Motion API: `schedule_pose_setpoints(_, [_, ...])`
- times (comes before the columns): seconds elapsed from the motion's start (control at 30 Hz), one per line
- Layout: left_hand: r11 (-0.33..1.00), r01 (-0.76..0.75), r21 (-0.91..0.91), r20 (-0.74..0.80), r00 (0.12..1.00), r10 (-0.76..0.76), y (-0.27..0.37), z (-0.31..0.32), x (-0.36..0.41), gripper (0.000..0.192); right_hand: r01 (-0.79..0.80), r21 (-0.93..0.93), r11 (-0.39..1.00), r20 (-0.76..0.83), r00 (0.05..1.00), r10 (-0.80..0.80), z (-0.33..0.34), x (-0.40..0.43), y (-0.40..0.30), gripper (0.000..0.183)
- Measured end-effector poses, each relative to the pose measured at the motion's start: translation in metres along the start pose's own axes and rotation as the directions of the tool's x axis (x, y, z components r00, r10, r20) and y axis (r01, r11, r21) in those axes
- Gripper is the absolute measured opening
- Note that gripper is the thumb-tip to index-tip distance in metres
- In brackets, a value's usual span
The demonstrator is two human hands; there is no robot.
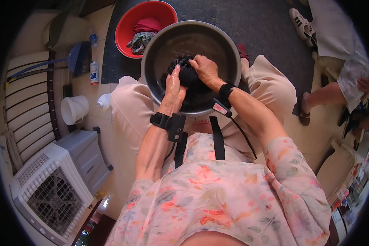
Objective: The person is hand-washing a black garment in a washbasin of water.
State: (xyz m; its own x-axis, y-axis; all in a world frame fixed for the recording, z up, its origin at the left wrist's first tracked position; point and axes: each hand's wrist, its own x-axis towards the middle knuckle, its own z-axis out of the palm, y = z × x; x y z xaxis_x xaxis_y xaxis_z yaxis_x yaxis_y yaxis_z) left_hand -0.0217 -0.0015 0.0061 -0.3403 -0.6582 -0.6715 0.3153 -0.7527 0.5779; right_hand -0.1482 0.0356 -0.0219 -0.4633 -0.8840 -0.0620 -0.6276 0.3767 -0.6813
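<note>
Between my knees stands a round metal basin with water in it. My left hand and my right hand grip a bunched black wet cloth over the near half of the basin. The left palm presses against the cloth's left side, fingers pointing away from me and wet. On the other side, my right fingers curl over the cloth's upper right. The lower part of the cloth lies in shadow, so I cannot tell how much is under water.
A red plastic basin holding a crimson cloth and a patterned cloth touches the metal basin's far left. Leftward are a can, a white bottle, a white bucket and an air cooler. Another person's leg is at right.
</note>
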Motion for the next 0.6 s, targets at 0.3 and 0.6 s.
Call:
schedule_pose_setpoints(0.3, [0.974, 0.222, 0.035, -0.156, 0.964, -0.214, -0.011, -0.032, -0.001, 0.071, -0.081, -0.165, 0.983, 0.207, 0.972, 0.114, -0.005, 0.005, 0.046, 0.041])
schedule_pose_setpoints(0.6, [0.959, 0.278, -0.047, 0.004, 0.96, -0.278, -0.002, -0.022, -0.003, 0.053, 0.138, 0.439, 0.888, 0.34, 0.889, -0.307, -0.068, -0.028, -0.052, 0.04])
